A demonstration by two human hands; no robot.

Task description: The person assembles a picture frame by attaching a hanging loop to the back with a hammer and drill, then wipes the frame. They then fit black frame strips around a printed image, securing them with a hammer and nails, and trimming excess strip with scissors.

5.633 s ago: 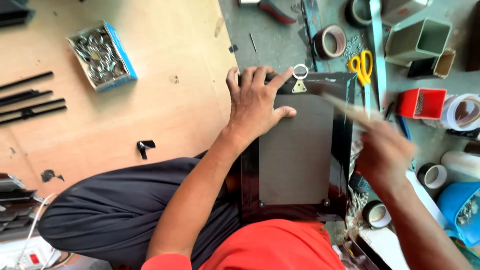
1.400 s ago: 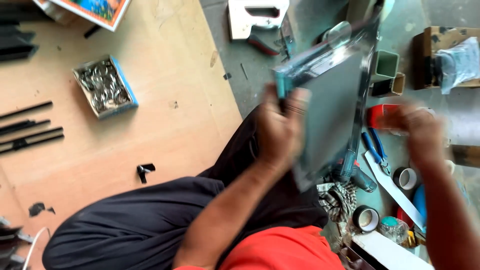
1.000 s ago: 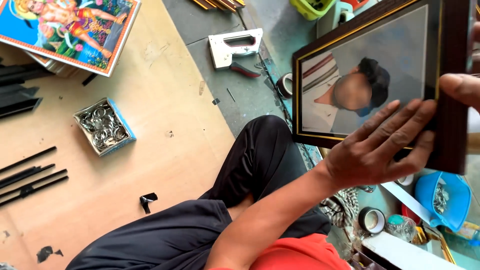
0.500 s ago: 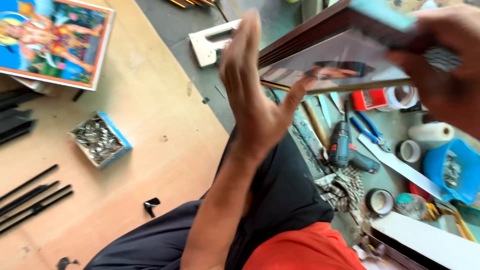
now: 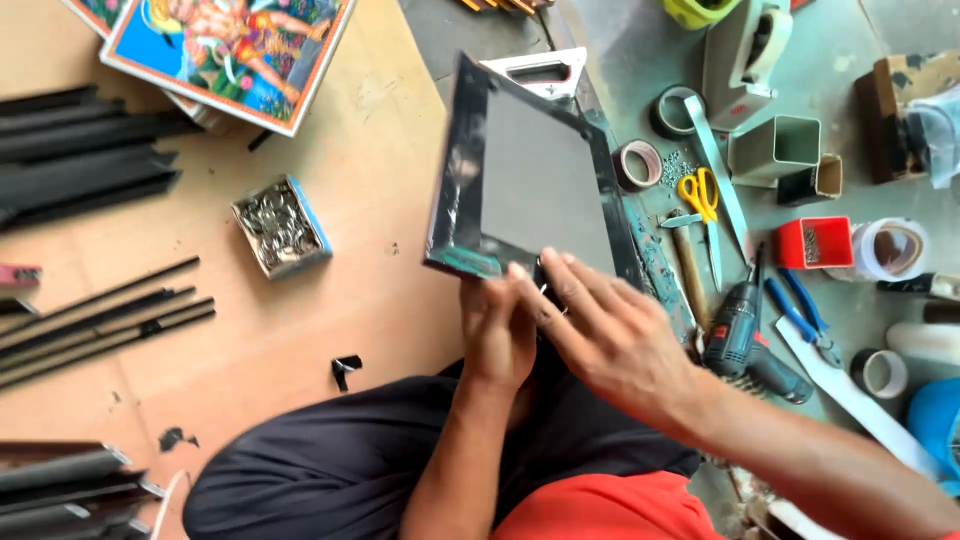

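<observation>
Glossy black frame [image 5: 530, 170], matt grey backing, seemingly cardboard; smooth plywood board [image 5: 380, 280].

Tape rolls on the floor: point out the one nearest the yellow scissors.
The brown tape roll, lying flat just left of the yellow scissors. The grey roll sits further up; the others lie far right.

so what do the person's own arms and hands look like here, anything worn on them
Both forearms are bare, with no sleeves reaching them and no gloves. The left hand and right hand show no watch or wristband. Something small glints at a right finger, possibly a ring, too blurred to tell. An orange-red top shows at the bottom edge.
</observation>
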